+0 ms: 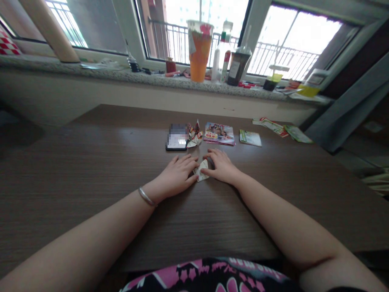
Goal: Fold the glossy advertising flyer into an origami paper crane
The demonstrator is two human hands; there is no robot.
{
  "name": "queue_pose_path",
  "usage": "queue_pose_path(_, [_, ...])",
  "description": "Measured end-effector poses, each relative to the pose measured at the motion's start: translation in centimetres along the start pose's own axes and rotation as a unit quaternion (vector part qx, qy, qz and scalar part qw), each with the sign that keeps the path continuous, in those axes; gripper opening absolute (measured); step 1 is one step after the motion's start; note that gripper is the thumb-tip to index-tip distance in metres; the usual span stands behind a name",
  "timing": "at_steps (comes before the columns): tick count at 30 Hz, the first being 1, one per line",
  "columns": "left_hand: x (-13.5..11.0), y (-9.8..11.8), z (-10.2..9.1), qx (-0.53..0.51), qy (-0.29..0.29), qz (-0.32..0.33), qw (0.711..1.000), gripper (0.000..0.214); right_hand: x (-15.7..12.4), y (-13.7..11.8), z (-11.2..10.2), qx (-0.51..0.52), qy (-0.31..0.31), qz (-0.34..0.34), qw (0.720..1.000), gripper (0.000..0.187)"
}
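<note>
A small folded piece of pale paper (202, 172) lies on the dark wooden table between my hands. My left hand (179, 172) rests palm down at its left side, fingers stretched out, with the fingertips and thumb touching its edge. From the right, my right hand (223, 167) reaches it with the thumb pressing on its surface, the other fingers spread forward on the table. Just beyond my hands sits a colourful crumpled or folded paper piece (195, 136). Parts of the pale paper are hidden under my fingers.
A phone (177, 138) lies ahead of my left hand. A stack of printed leaflets (219, 134) and a smaller green-white stack (250, 138) lie to the right, with paper strips (273, 126) farther off. An orange cup (199, 52) and a dark drink cup (238, 67) stand on the windowsill.
</note>
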State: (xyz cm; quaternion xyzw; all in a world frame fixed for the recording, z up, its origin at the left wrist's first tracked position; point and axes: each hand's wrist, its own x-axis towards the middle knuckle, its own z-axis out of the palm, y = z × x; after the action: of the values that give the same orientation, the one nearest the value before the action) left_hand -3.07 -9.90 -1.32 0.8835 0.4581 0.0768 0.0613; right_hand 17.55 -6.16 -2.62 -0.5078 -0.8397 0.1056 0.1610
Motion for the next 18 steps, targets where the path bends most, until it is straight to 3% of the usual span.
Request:
queue_pose_path(3, [0.1,0.1,0.1,-0.009,0.016,-0.005,1.0,0.04,-0.5,-0.1,-0.2,-0.01,-0.013,-0.03,0.999,0.065])
queue_pose_path(6, [0.4,-0.2,0.5,-0.036,0.037,-0.021,0.998,0.042,-0.5,-0.4,-0.4,-0.016,0.014,-0.019,1.0,0.072])
queue_pose_path(12, [1.0,-1.1,0.8,-0.094,0.074,-0.046,0.992,0.038,-0.7,-1.5,-0.6,-0.048,0.039,-0.006,0.998,0.049])
queue_pose_path(18, [1.2,-1.3,0.7,-0.133,0.096,-0.063,0.984,0.039,-0.6,-0.6,-0.6,0.009,0.024,-0.078,0.997,0.049])
